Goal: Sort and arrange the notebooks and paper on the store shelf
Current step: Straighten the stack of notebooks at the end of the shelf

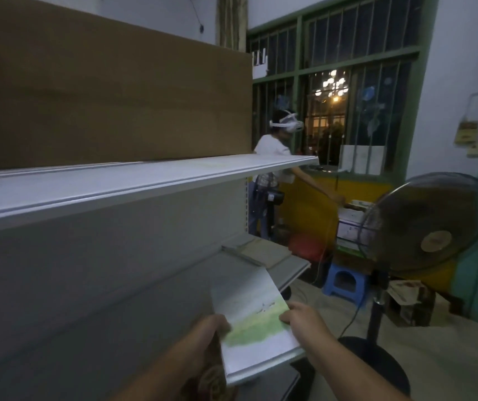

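A stack of notebooks (253, 319) with a white and green landscape cover is held low in the middle, above the front of the lower shelf (295, 270). My left hand (205, 332) grips its left edge and my right hand (304, 321) pinches its right edge. A brown patterned notebook (213, 374) shows under my left wrist. More notebooks (263, 250) lie flat at the far end of the lower shelf. The upper white shelf (133, 180) runs across the view with a large brown cardboard sheet (110, 96) standing on it.
A standing fan (426, 224) is on the right, its base on the floor. A blue stool (344, 282) sits beyond the shelf end. Another person with a headset (272, 157) reaches toward boxes by the barred window (347, 82).
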`<act>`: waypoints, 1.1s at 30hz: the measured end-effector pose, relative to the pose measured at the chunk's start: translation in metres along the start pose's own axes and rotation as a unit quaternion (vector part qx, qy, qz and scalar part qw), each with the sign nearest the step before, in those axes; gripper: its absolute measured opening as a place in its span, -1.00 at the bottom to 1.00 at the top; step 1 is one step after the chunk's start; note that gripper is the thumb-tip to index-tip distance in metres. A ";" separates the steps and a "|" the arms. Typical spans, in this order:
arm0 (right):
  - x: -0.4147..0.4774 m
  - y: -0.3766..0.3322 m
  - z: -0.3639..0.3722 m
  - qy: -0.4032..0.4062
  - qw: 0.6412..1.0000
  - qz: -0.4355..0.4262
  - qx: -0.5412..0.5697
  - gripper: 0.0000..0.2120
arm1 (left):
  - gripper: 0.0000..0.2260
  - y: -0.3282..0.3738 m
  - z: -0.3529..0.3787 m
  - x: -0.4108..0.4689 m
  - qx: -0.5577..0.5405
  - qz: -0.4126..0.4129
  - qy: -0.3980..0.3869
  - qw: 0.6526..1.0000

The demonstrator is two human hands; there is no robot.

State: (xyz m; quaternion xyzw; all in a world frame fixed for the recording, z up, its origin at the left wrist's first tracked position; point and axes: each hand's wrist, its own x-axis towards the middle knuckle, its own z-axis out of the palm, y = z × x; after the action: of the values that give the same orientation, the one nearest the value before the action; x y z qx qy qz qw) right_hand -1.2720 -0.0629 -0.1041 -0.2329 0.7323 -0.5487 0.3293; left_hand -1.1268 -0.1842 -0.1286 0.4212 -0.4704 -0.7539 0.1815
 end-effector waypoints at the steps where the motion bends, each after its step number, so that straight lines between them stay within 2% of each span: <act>1: 0.016 0.000 -0.002 0.003 1.000 0.004 -0.002 -0.72 | -0.93 0.008 0.004 0.009 -0.011 -0.003 0.006 1.000; 4: 0.064 -0.004 -0.007 0.004 1.000 0.020 0.000 -0.75 | -0.93 0.031 0.009 0.050 -0.015 0.016 -0.005 1.000; 5: 0.078 -0.007 -0.009 0.003 1.000 0.024 0.001 -0.75 | -0.86 0.039 0.010 0.066 -0.003 0.017 -0.011 1.000; 12: 0.198 -0.038 -0.043 0.020 0.998 0.001 -0.059 -0.74 | -0.78 0.073 0.045 0.166 -0.003 0.036 -0.002 0.999; 15: 0.248 -0.050 -0.053 0.007 0.995 0.007 -0.099 -0.81 | -0.78 0.084 0.062 0.193 -0.019 0.063 0.037 0.997; 20: 0.323 -0.057 -0.055 -0.013 0.991 0.004 -0.132 -0.69 | -0.77 0.101 0.076 0.242 -0.019 0.085 0.108 0.990; 24: 0.370 -0.063 -0.055 -0.051 0.985 -0.056 -0.157 -0.77 | -0.68 0.111 0.093 0.270 -0.004 0.122 0.168 0.978; 26: 0.385 -0.068 -0.054 -0.087 0.969 -0.126 -0.196 -0.77 | -0.64 0.112 0.103 0.281 0.011 0.127 0.208 0.970; 28: 0.398 -0.066 -0.050 -0.138 0.927 -0.186 -0.294 -0.77 | -0.65 0.110 0.109 0.289 0.018 0.121 0.255 0.959; 30: 0.411 -0.053 -0.044 -0.148 0.893 -0.211 -0.369 -0.74 | -0.71 0.106 0.114 0.293 0.026 0.113 0.288 0.951; 33: 0.421 -0.036 -0.039 -0.147 0.881 -0.237 -0.381 -0.66 | -0.72 0.106 0.116 0.296 0.054 0.101 0.301 0.947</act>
State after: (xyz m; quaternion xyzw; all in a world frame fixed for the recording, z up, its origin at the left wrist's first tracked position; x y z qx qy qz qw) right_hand -1.5858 -0.3433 -0.1580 -0.5849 0.7510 -0.2483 0.1793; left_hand -1.4049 -0.3707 -0.1511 0.5875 -0.4744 -0.5433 0.3670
